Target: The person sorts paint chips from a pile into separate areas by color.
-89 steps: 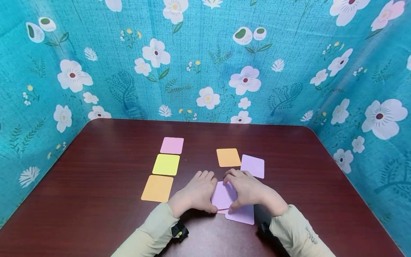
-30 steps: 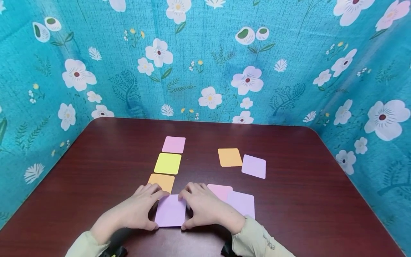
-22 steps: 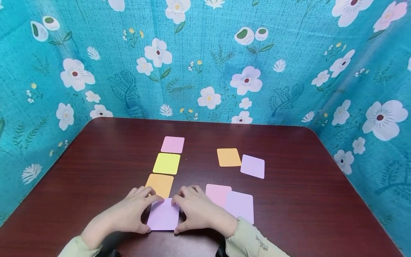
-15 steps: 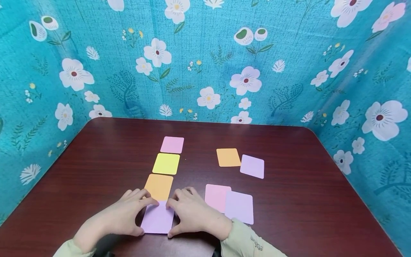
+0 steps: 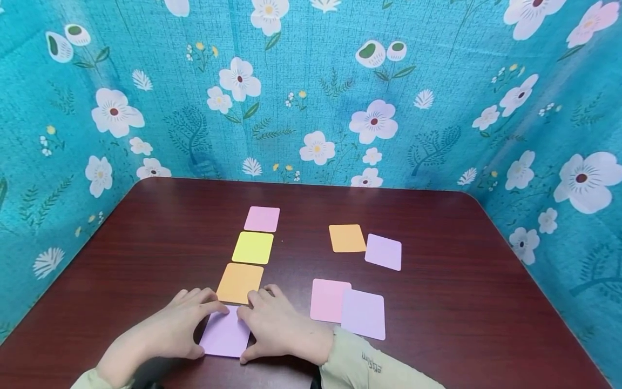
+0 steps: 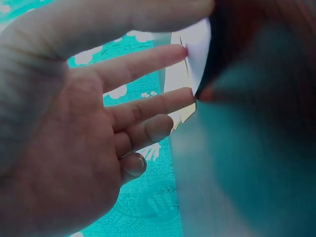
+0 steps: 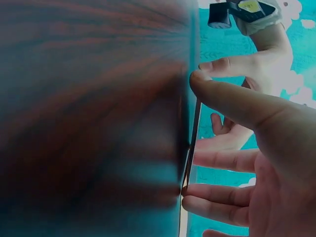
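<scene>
A square purple card [image 5: 225,332] with rounded corners lies at the near end of a column of cards. My left hand [image 5: 165,329] pinches its left side, thumb at the near corner and forefinger at the far edge. On the right side my right hand [image 5: 279,327] pinches it the same way. In the right wrist view the card [image 7: 196,118] shows edge-on between thumb and fingers, very close to the tabletop. Just beyond it lies an orange card [image 5: 240,283], then a yellow card [image 5: 253,248] and a pink card [image 5: 262,219].
To the right, a second pink card [image 5: 328,300] is partly covered by another purple card [image 5: 363,313]. Farther back sit a second orange card [image 5: 347,238] and a further purple card [image 5: 383,252]. The dark wooden table [image 5: 447,281] meets a blue flowered cloth [image 5: 291,81] behind.
Both hands have carried the purple card leftward and nearer, from over the right-hand pink and purple cards to the near end of the left column. The other cards have stayed put.
</scene>
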The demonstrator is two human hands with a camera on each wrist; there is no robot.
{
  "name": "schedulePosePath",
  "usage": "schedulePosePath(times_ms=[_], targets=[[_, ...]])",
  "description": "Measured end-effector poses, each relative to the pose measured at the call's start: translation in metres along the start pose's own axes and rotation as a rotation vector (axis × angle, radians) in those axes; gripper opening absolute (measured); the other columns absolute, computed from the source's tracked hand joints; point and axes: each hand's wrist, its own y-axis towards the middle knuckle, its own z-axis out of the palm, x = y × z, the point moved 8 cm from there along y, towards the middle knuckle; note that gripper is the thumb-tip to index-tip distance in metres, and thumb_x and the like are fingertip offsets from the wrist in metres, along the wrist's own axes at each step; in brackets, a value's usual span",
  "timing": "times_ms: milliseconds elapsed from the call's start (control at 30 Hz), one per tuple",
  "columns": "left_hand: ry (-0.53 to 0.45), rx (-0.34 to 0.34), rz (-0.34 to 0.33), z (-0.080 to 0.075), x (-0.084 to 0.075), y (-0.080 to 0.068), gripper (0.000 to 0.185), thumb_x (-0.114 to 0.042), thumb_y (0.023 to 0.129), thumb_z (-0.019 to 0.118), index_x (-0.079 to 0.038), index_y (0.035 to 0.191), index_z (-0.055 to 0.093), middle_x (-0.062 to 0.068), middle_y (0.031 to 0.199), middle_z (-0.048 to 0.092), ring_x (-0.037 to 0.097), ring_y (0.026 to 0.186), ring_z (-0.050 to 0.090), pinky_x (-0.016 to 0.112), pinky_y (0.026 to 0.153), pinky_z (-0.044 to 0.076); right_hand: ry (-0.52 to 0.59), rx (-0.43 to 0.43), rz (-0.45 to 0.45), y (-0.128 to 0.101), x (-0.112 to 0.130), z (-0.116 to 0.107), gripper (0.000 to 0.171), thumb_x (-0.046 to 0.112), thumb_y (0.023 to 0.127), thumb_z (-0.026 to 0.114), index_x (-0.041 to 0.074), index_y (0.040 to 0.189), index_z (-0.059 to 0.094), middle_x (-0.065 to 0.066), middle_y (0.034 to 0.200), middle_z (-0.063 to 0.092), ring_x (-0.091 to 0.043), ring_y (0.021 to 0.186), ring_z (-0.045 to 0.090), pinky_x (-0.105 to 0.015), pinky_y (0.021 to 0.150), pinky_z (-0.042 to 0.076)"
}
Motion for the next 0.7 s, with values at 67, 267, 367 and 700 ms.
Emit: schedulePosePath(times_ms=[67, 267, 367, 700], targets=[[0.002, 0.003, -0.010, 0.000, 0.002, -0.001, 0.061, -0.024, 0.047, 0.083, -0.023, 0.104, 0.061, -0.010, 0.098, 0.047, 0.012, 0.088, 0.043, 0.038, 0.076, 0.034, -0.018, 0.011, -0.003, 0.003, 0.003, 0.001, 0.057, 0.073, 0.059, 0.062, 0.027, 0.093, 0.057, 0.007, 0.090, 0.049, -0.009, 0.089, 0.050, -0.032, 0.091, 0.032], [0.013, 0.002, -0.033, 0.000, 0.004, -0.004, 0.061, -0.023, 0.045, 0.084, -0.023, 0.102, 0.062, -0.010, 0.097, 0.047, 0.013, 0.087, 0.044, 0.036, 0.073, 0.033, -0.047, 0.037, -0.006, 0.007, 0.009, 0.003, 0.056, 0.073, 0.060, 0.061, 0.028, 0.093, 0.057, 0.007, 0.092, 0.051, -0.010, 0.090, 0.051, -0.032, 0.091, 0.032], [0.034, -0.012, -0.026, 0.000, 0.002, -0.004, 0.062, -0.022, 0.043, 0.084, -0.023, 0.101, 0.061, -0.008, 0.097, 0.047, 0.015, 0.088, 0.046, 0.036, 0.073, 0.034, -0.077, 0.049, -0.008, 0.008, 0.011, 0.004, 0.057, 0.073, 0.060, 0.061, 0.029, 0.095, 0.058, 0.006, 0.093, 0.052, -0.010, 0.091, 0.051, -0.032, 0.091, 0.032], [0.026, 0.007, -0.062, 0.003, 0.001, -0.002, 0.066, -0.021, 0.044, 0.084, -0.022, 0.104, 0.057, -0.005, 0.097, 0.043, 0.016, 0.087, 0.045, 0.038, 0.074, 0.034, -0.160, 0.067, -0.027, 0.008, 0.011, 0.004, 0.061, 0.076, 0.063, 0.056, 0.031, 0.104, 0.058, 0.006, 0.097, 0.054, -0.010, 0.093, 0.052, -0.033, 0.093, 0.032]])
